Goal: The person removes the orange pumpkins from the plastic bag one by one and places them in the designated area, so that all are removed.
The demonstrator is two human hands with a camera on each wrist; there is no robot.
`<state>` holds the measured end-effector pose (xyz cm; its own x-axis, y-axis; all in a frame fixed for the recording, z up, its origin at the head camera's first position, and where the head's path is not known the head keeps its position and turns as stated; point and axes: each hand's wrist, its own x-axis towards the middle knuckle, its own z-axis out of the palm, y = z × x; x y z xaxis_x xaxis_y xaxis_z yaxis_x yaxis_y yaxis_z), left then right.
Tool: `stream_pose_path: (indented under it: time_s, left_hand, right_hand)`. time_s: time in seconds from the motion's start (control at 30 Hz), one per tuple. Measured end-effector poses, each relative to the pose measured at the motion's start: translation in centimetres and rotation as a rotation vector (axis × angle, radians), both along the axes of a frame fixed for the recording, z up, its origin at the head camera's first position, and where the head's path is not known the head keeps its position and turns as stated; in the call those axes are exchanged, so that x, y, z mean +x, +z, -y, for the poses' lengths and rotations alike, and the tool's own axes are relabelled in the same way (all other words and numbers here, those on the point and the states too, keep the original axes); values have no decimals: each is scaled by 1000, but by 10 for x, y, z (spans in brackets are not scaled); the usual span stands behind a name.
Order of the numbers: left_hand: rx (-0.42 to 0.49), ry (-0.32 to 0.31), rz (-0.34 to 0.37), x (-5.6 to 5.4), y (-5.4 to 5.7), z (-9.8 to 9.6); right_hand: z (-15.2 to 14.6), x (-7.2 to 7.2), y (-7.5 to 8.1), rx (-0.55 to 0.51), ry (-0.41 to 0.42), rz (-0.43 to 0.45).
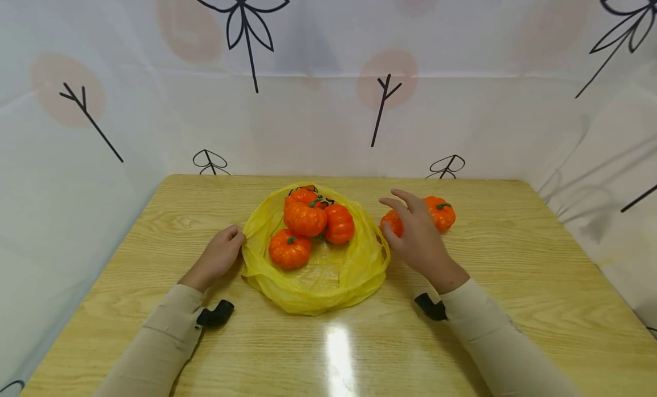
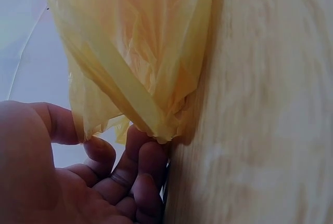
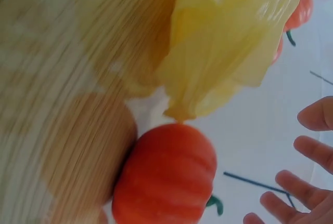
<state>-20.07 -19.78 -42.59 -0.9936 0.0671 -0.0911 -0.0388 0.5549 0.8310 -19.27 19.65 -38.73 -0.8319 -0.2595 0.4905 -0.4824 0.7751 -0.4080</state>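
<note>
A yellow plastic bag point(image 1: 313, 297) lies with its mouth spread wide, and several small orange pumpkins point(image 1: 290, 249) sit inside it. At the bag's left rim my left hand point(image 1: 223, 251) pinches the thin plastic between thumb and fingers, seen close up in the left wrist view. My right hand point(image 1: 418, 240) hovers with spread fingers over a loose pumpkin point(image 3: 165, 174) just right of the bag. In the right wrist view a gap shows between those fingers and that pumpkin. Another loose pumpkin point(image 1: 440, 214) is partly hidden behind the right hand.
The wooden table point(image 1: 523, 271) carries the bag and the loose pumpkins. A white cloth point(image 1: 308, 123) with black plant drawings and pale pink spots hangs behind the table's far edge. Each sleeve has a black wrist-worn piece point(image 1: 215, 314) beside it.
</note>
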Motion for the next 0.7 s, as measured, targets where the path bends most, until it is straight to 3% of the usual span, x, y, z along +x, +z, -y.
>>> stream_pose_path:
  time_s: [0.23, 0.7]
  left_hand:
    - [1, 3, -1, 0, -1, 1]
    - [7, -4, -1, 1, 0, 1]
  right_hand:
    - [16, 2, 4, 5, 36, 43]
    - [42, 2, 8, 56, 132, 22]
